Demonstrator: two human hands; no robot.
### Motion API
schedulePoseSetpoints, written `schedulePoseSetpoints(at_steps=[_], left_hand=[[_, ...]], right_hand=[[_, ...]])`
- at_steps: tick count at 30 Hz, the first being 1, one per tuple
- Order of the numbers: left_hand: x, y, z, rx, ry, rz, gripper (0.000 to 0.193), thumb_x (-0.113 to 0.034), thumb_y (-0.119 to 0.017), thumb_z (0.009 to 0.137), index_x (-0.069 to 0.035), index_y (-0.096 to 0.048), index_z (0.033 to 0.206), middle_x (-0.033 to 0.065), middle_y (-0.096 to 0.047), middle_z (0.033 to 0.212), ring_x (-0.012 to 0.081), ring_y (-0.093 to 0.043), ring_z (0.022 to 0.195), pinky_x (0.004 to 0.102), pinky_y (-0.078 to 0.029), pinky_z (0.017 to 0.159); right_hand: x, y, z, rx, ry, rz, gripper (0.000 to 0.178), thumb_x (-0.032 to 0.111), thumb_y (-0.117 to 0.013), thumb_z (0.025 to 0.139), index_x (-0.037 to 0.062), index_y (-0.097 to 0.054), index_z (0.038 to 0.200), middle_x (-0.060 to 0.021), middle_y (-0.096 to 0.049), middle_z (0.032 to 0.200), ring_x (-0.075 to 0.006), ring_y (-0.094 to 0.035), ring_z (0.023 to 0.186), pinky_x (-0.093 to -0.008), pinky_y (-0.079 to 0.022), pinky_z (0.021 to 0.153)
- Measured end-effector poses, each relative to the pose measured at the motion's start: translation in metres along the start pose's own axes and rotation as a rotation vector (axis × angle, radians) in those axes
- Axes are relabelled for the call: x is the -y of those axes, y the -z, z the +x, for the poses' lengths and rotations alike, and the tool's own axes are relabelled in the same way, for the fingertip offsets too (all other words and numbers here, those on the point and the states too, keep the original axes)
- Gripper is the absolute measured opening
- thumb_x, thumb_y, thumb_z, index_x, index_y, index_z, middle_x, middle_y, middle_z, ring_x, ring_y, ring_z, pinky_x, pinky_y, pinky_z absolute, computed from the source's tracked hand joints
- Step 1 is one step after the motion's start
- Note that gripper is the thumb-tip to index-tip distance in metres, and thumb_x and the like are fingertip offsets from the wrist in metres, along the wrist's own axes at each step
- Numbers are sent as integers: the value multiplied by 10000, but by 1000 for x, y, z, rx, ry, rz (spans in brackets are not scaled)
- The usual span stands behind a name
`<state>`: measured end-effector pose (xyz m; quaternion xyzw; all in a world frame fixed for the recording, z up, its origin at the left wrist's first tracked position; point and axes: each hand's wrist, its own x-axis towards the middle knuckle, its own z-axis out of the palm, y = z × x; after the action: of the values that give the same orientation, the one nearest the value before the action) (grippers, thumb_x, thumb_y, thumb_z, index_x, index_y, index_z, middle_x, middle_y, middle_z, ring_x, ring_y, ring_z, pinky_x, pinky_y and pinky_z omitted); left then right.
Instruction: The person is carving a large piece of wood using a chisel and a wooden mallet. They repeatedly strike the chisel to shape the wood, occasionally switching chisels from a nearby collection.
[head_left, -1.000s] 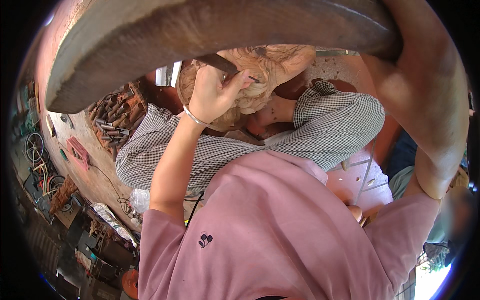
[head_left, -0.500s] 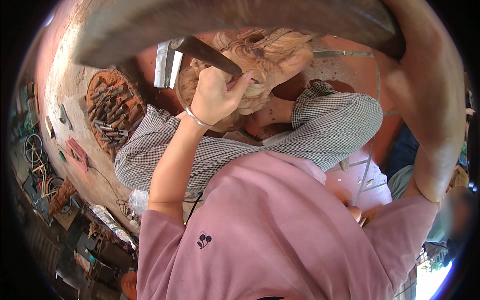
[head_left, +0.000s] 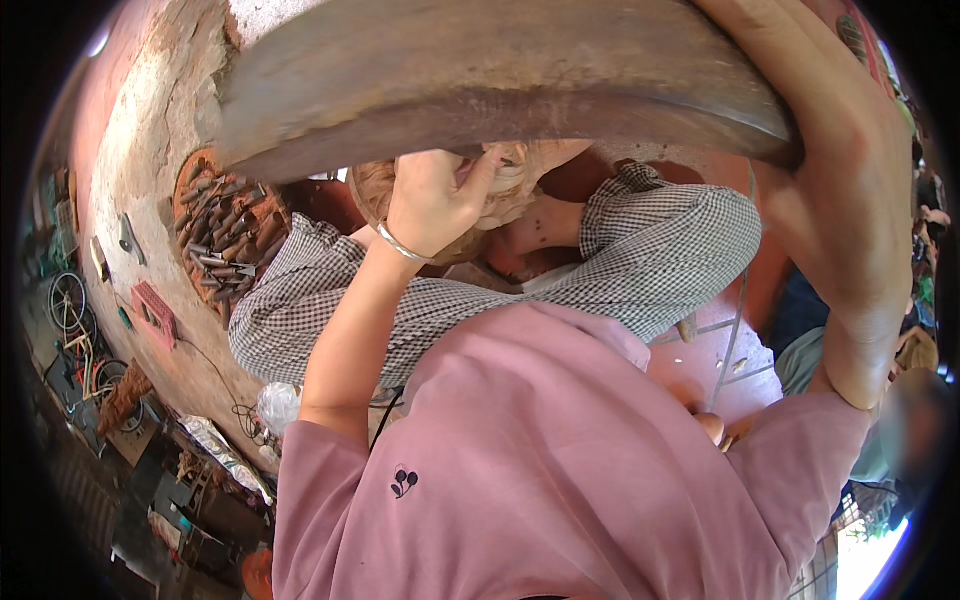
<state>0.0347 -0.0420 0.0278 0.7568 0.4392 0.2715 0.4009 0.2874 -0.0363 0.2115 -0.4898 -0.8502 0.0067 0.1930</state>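
Observation:
My left hand (head_left: pixel 438 205), with a silver bangle on its wrist, is closed around a chisel; the tool itself is now hidden. Under that hand lies a pale wood carving (head_left: pixel 510 190) with curling relief, beside my bare foot. A broad, curved wooden mallet (head_left: pixel 500 80) looms across the top, very close to the camera, hiding the chisel and most of the carving. My right forearm (head_left: pixel 830 120) rises along the right side to the mallet's right end. The right hand itself lies beyond the upper edge.
A round hollow (head_left: pixel 185 210) filled with reddish dust holds several chisels (head_left: pixel 225 225) at the left. Near it on the pale slab lie a pink plastic block (head_left: pixel 153 310) and a clear bag (head_left: pixel 278 408). Another person (head_left: pixel 800 350) sits at the right.
The mallet has come lower in the picture and now covers the chisel and much of the carving. My right forearm has shifted with it. My left hand stays in about the same place.

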Motion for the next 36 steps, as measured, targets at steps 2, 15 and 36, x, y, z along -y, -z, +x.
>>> schedulePoseSetpoints(at_steps=[2, 15, 36], left_hand=[[6, 2, 1, 20, 42, -52, 114, -72, -699, 787, -1, -629, 730, 129, -551, 593, 302, -535, 513, 365, -415, 501], [-15, 9, 12, 89, -142, 88, 128, -45, -678, 796, -17, -559, 832, 126, -567, 658, 305, -584, 567, 375, -453, 522], [-11, -3, 6, 27, -178, 149, 133, -90, -710, 781, -16, -605, 817, 122, -610, 668, 303, -608, 559, 368, -473, 510]], right_hand=[[0, 1, 0, -9, 2, 5, 506, 7, -695, 713, -21, -588, 1207, -194, -644, 925, -332, -649, 817, -367, -514, 726], [-1, -1, -5, -17, -11, -4, 503, 18, -695, 716, -22, -589, 1206, -186, -641, 896, -323, -644, 776, -366, -508, 691], [2, 5, -20, 17, -73, -34, 503, 23, -693, 718, -21, -589, 1208, -174, -636, 877, -310, -634, 752, -365, -499, 672]])
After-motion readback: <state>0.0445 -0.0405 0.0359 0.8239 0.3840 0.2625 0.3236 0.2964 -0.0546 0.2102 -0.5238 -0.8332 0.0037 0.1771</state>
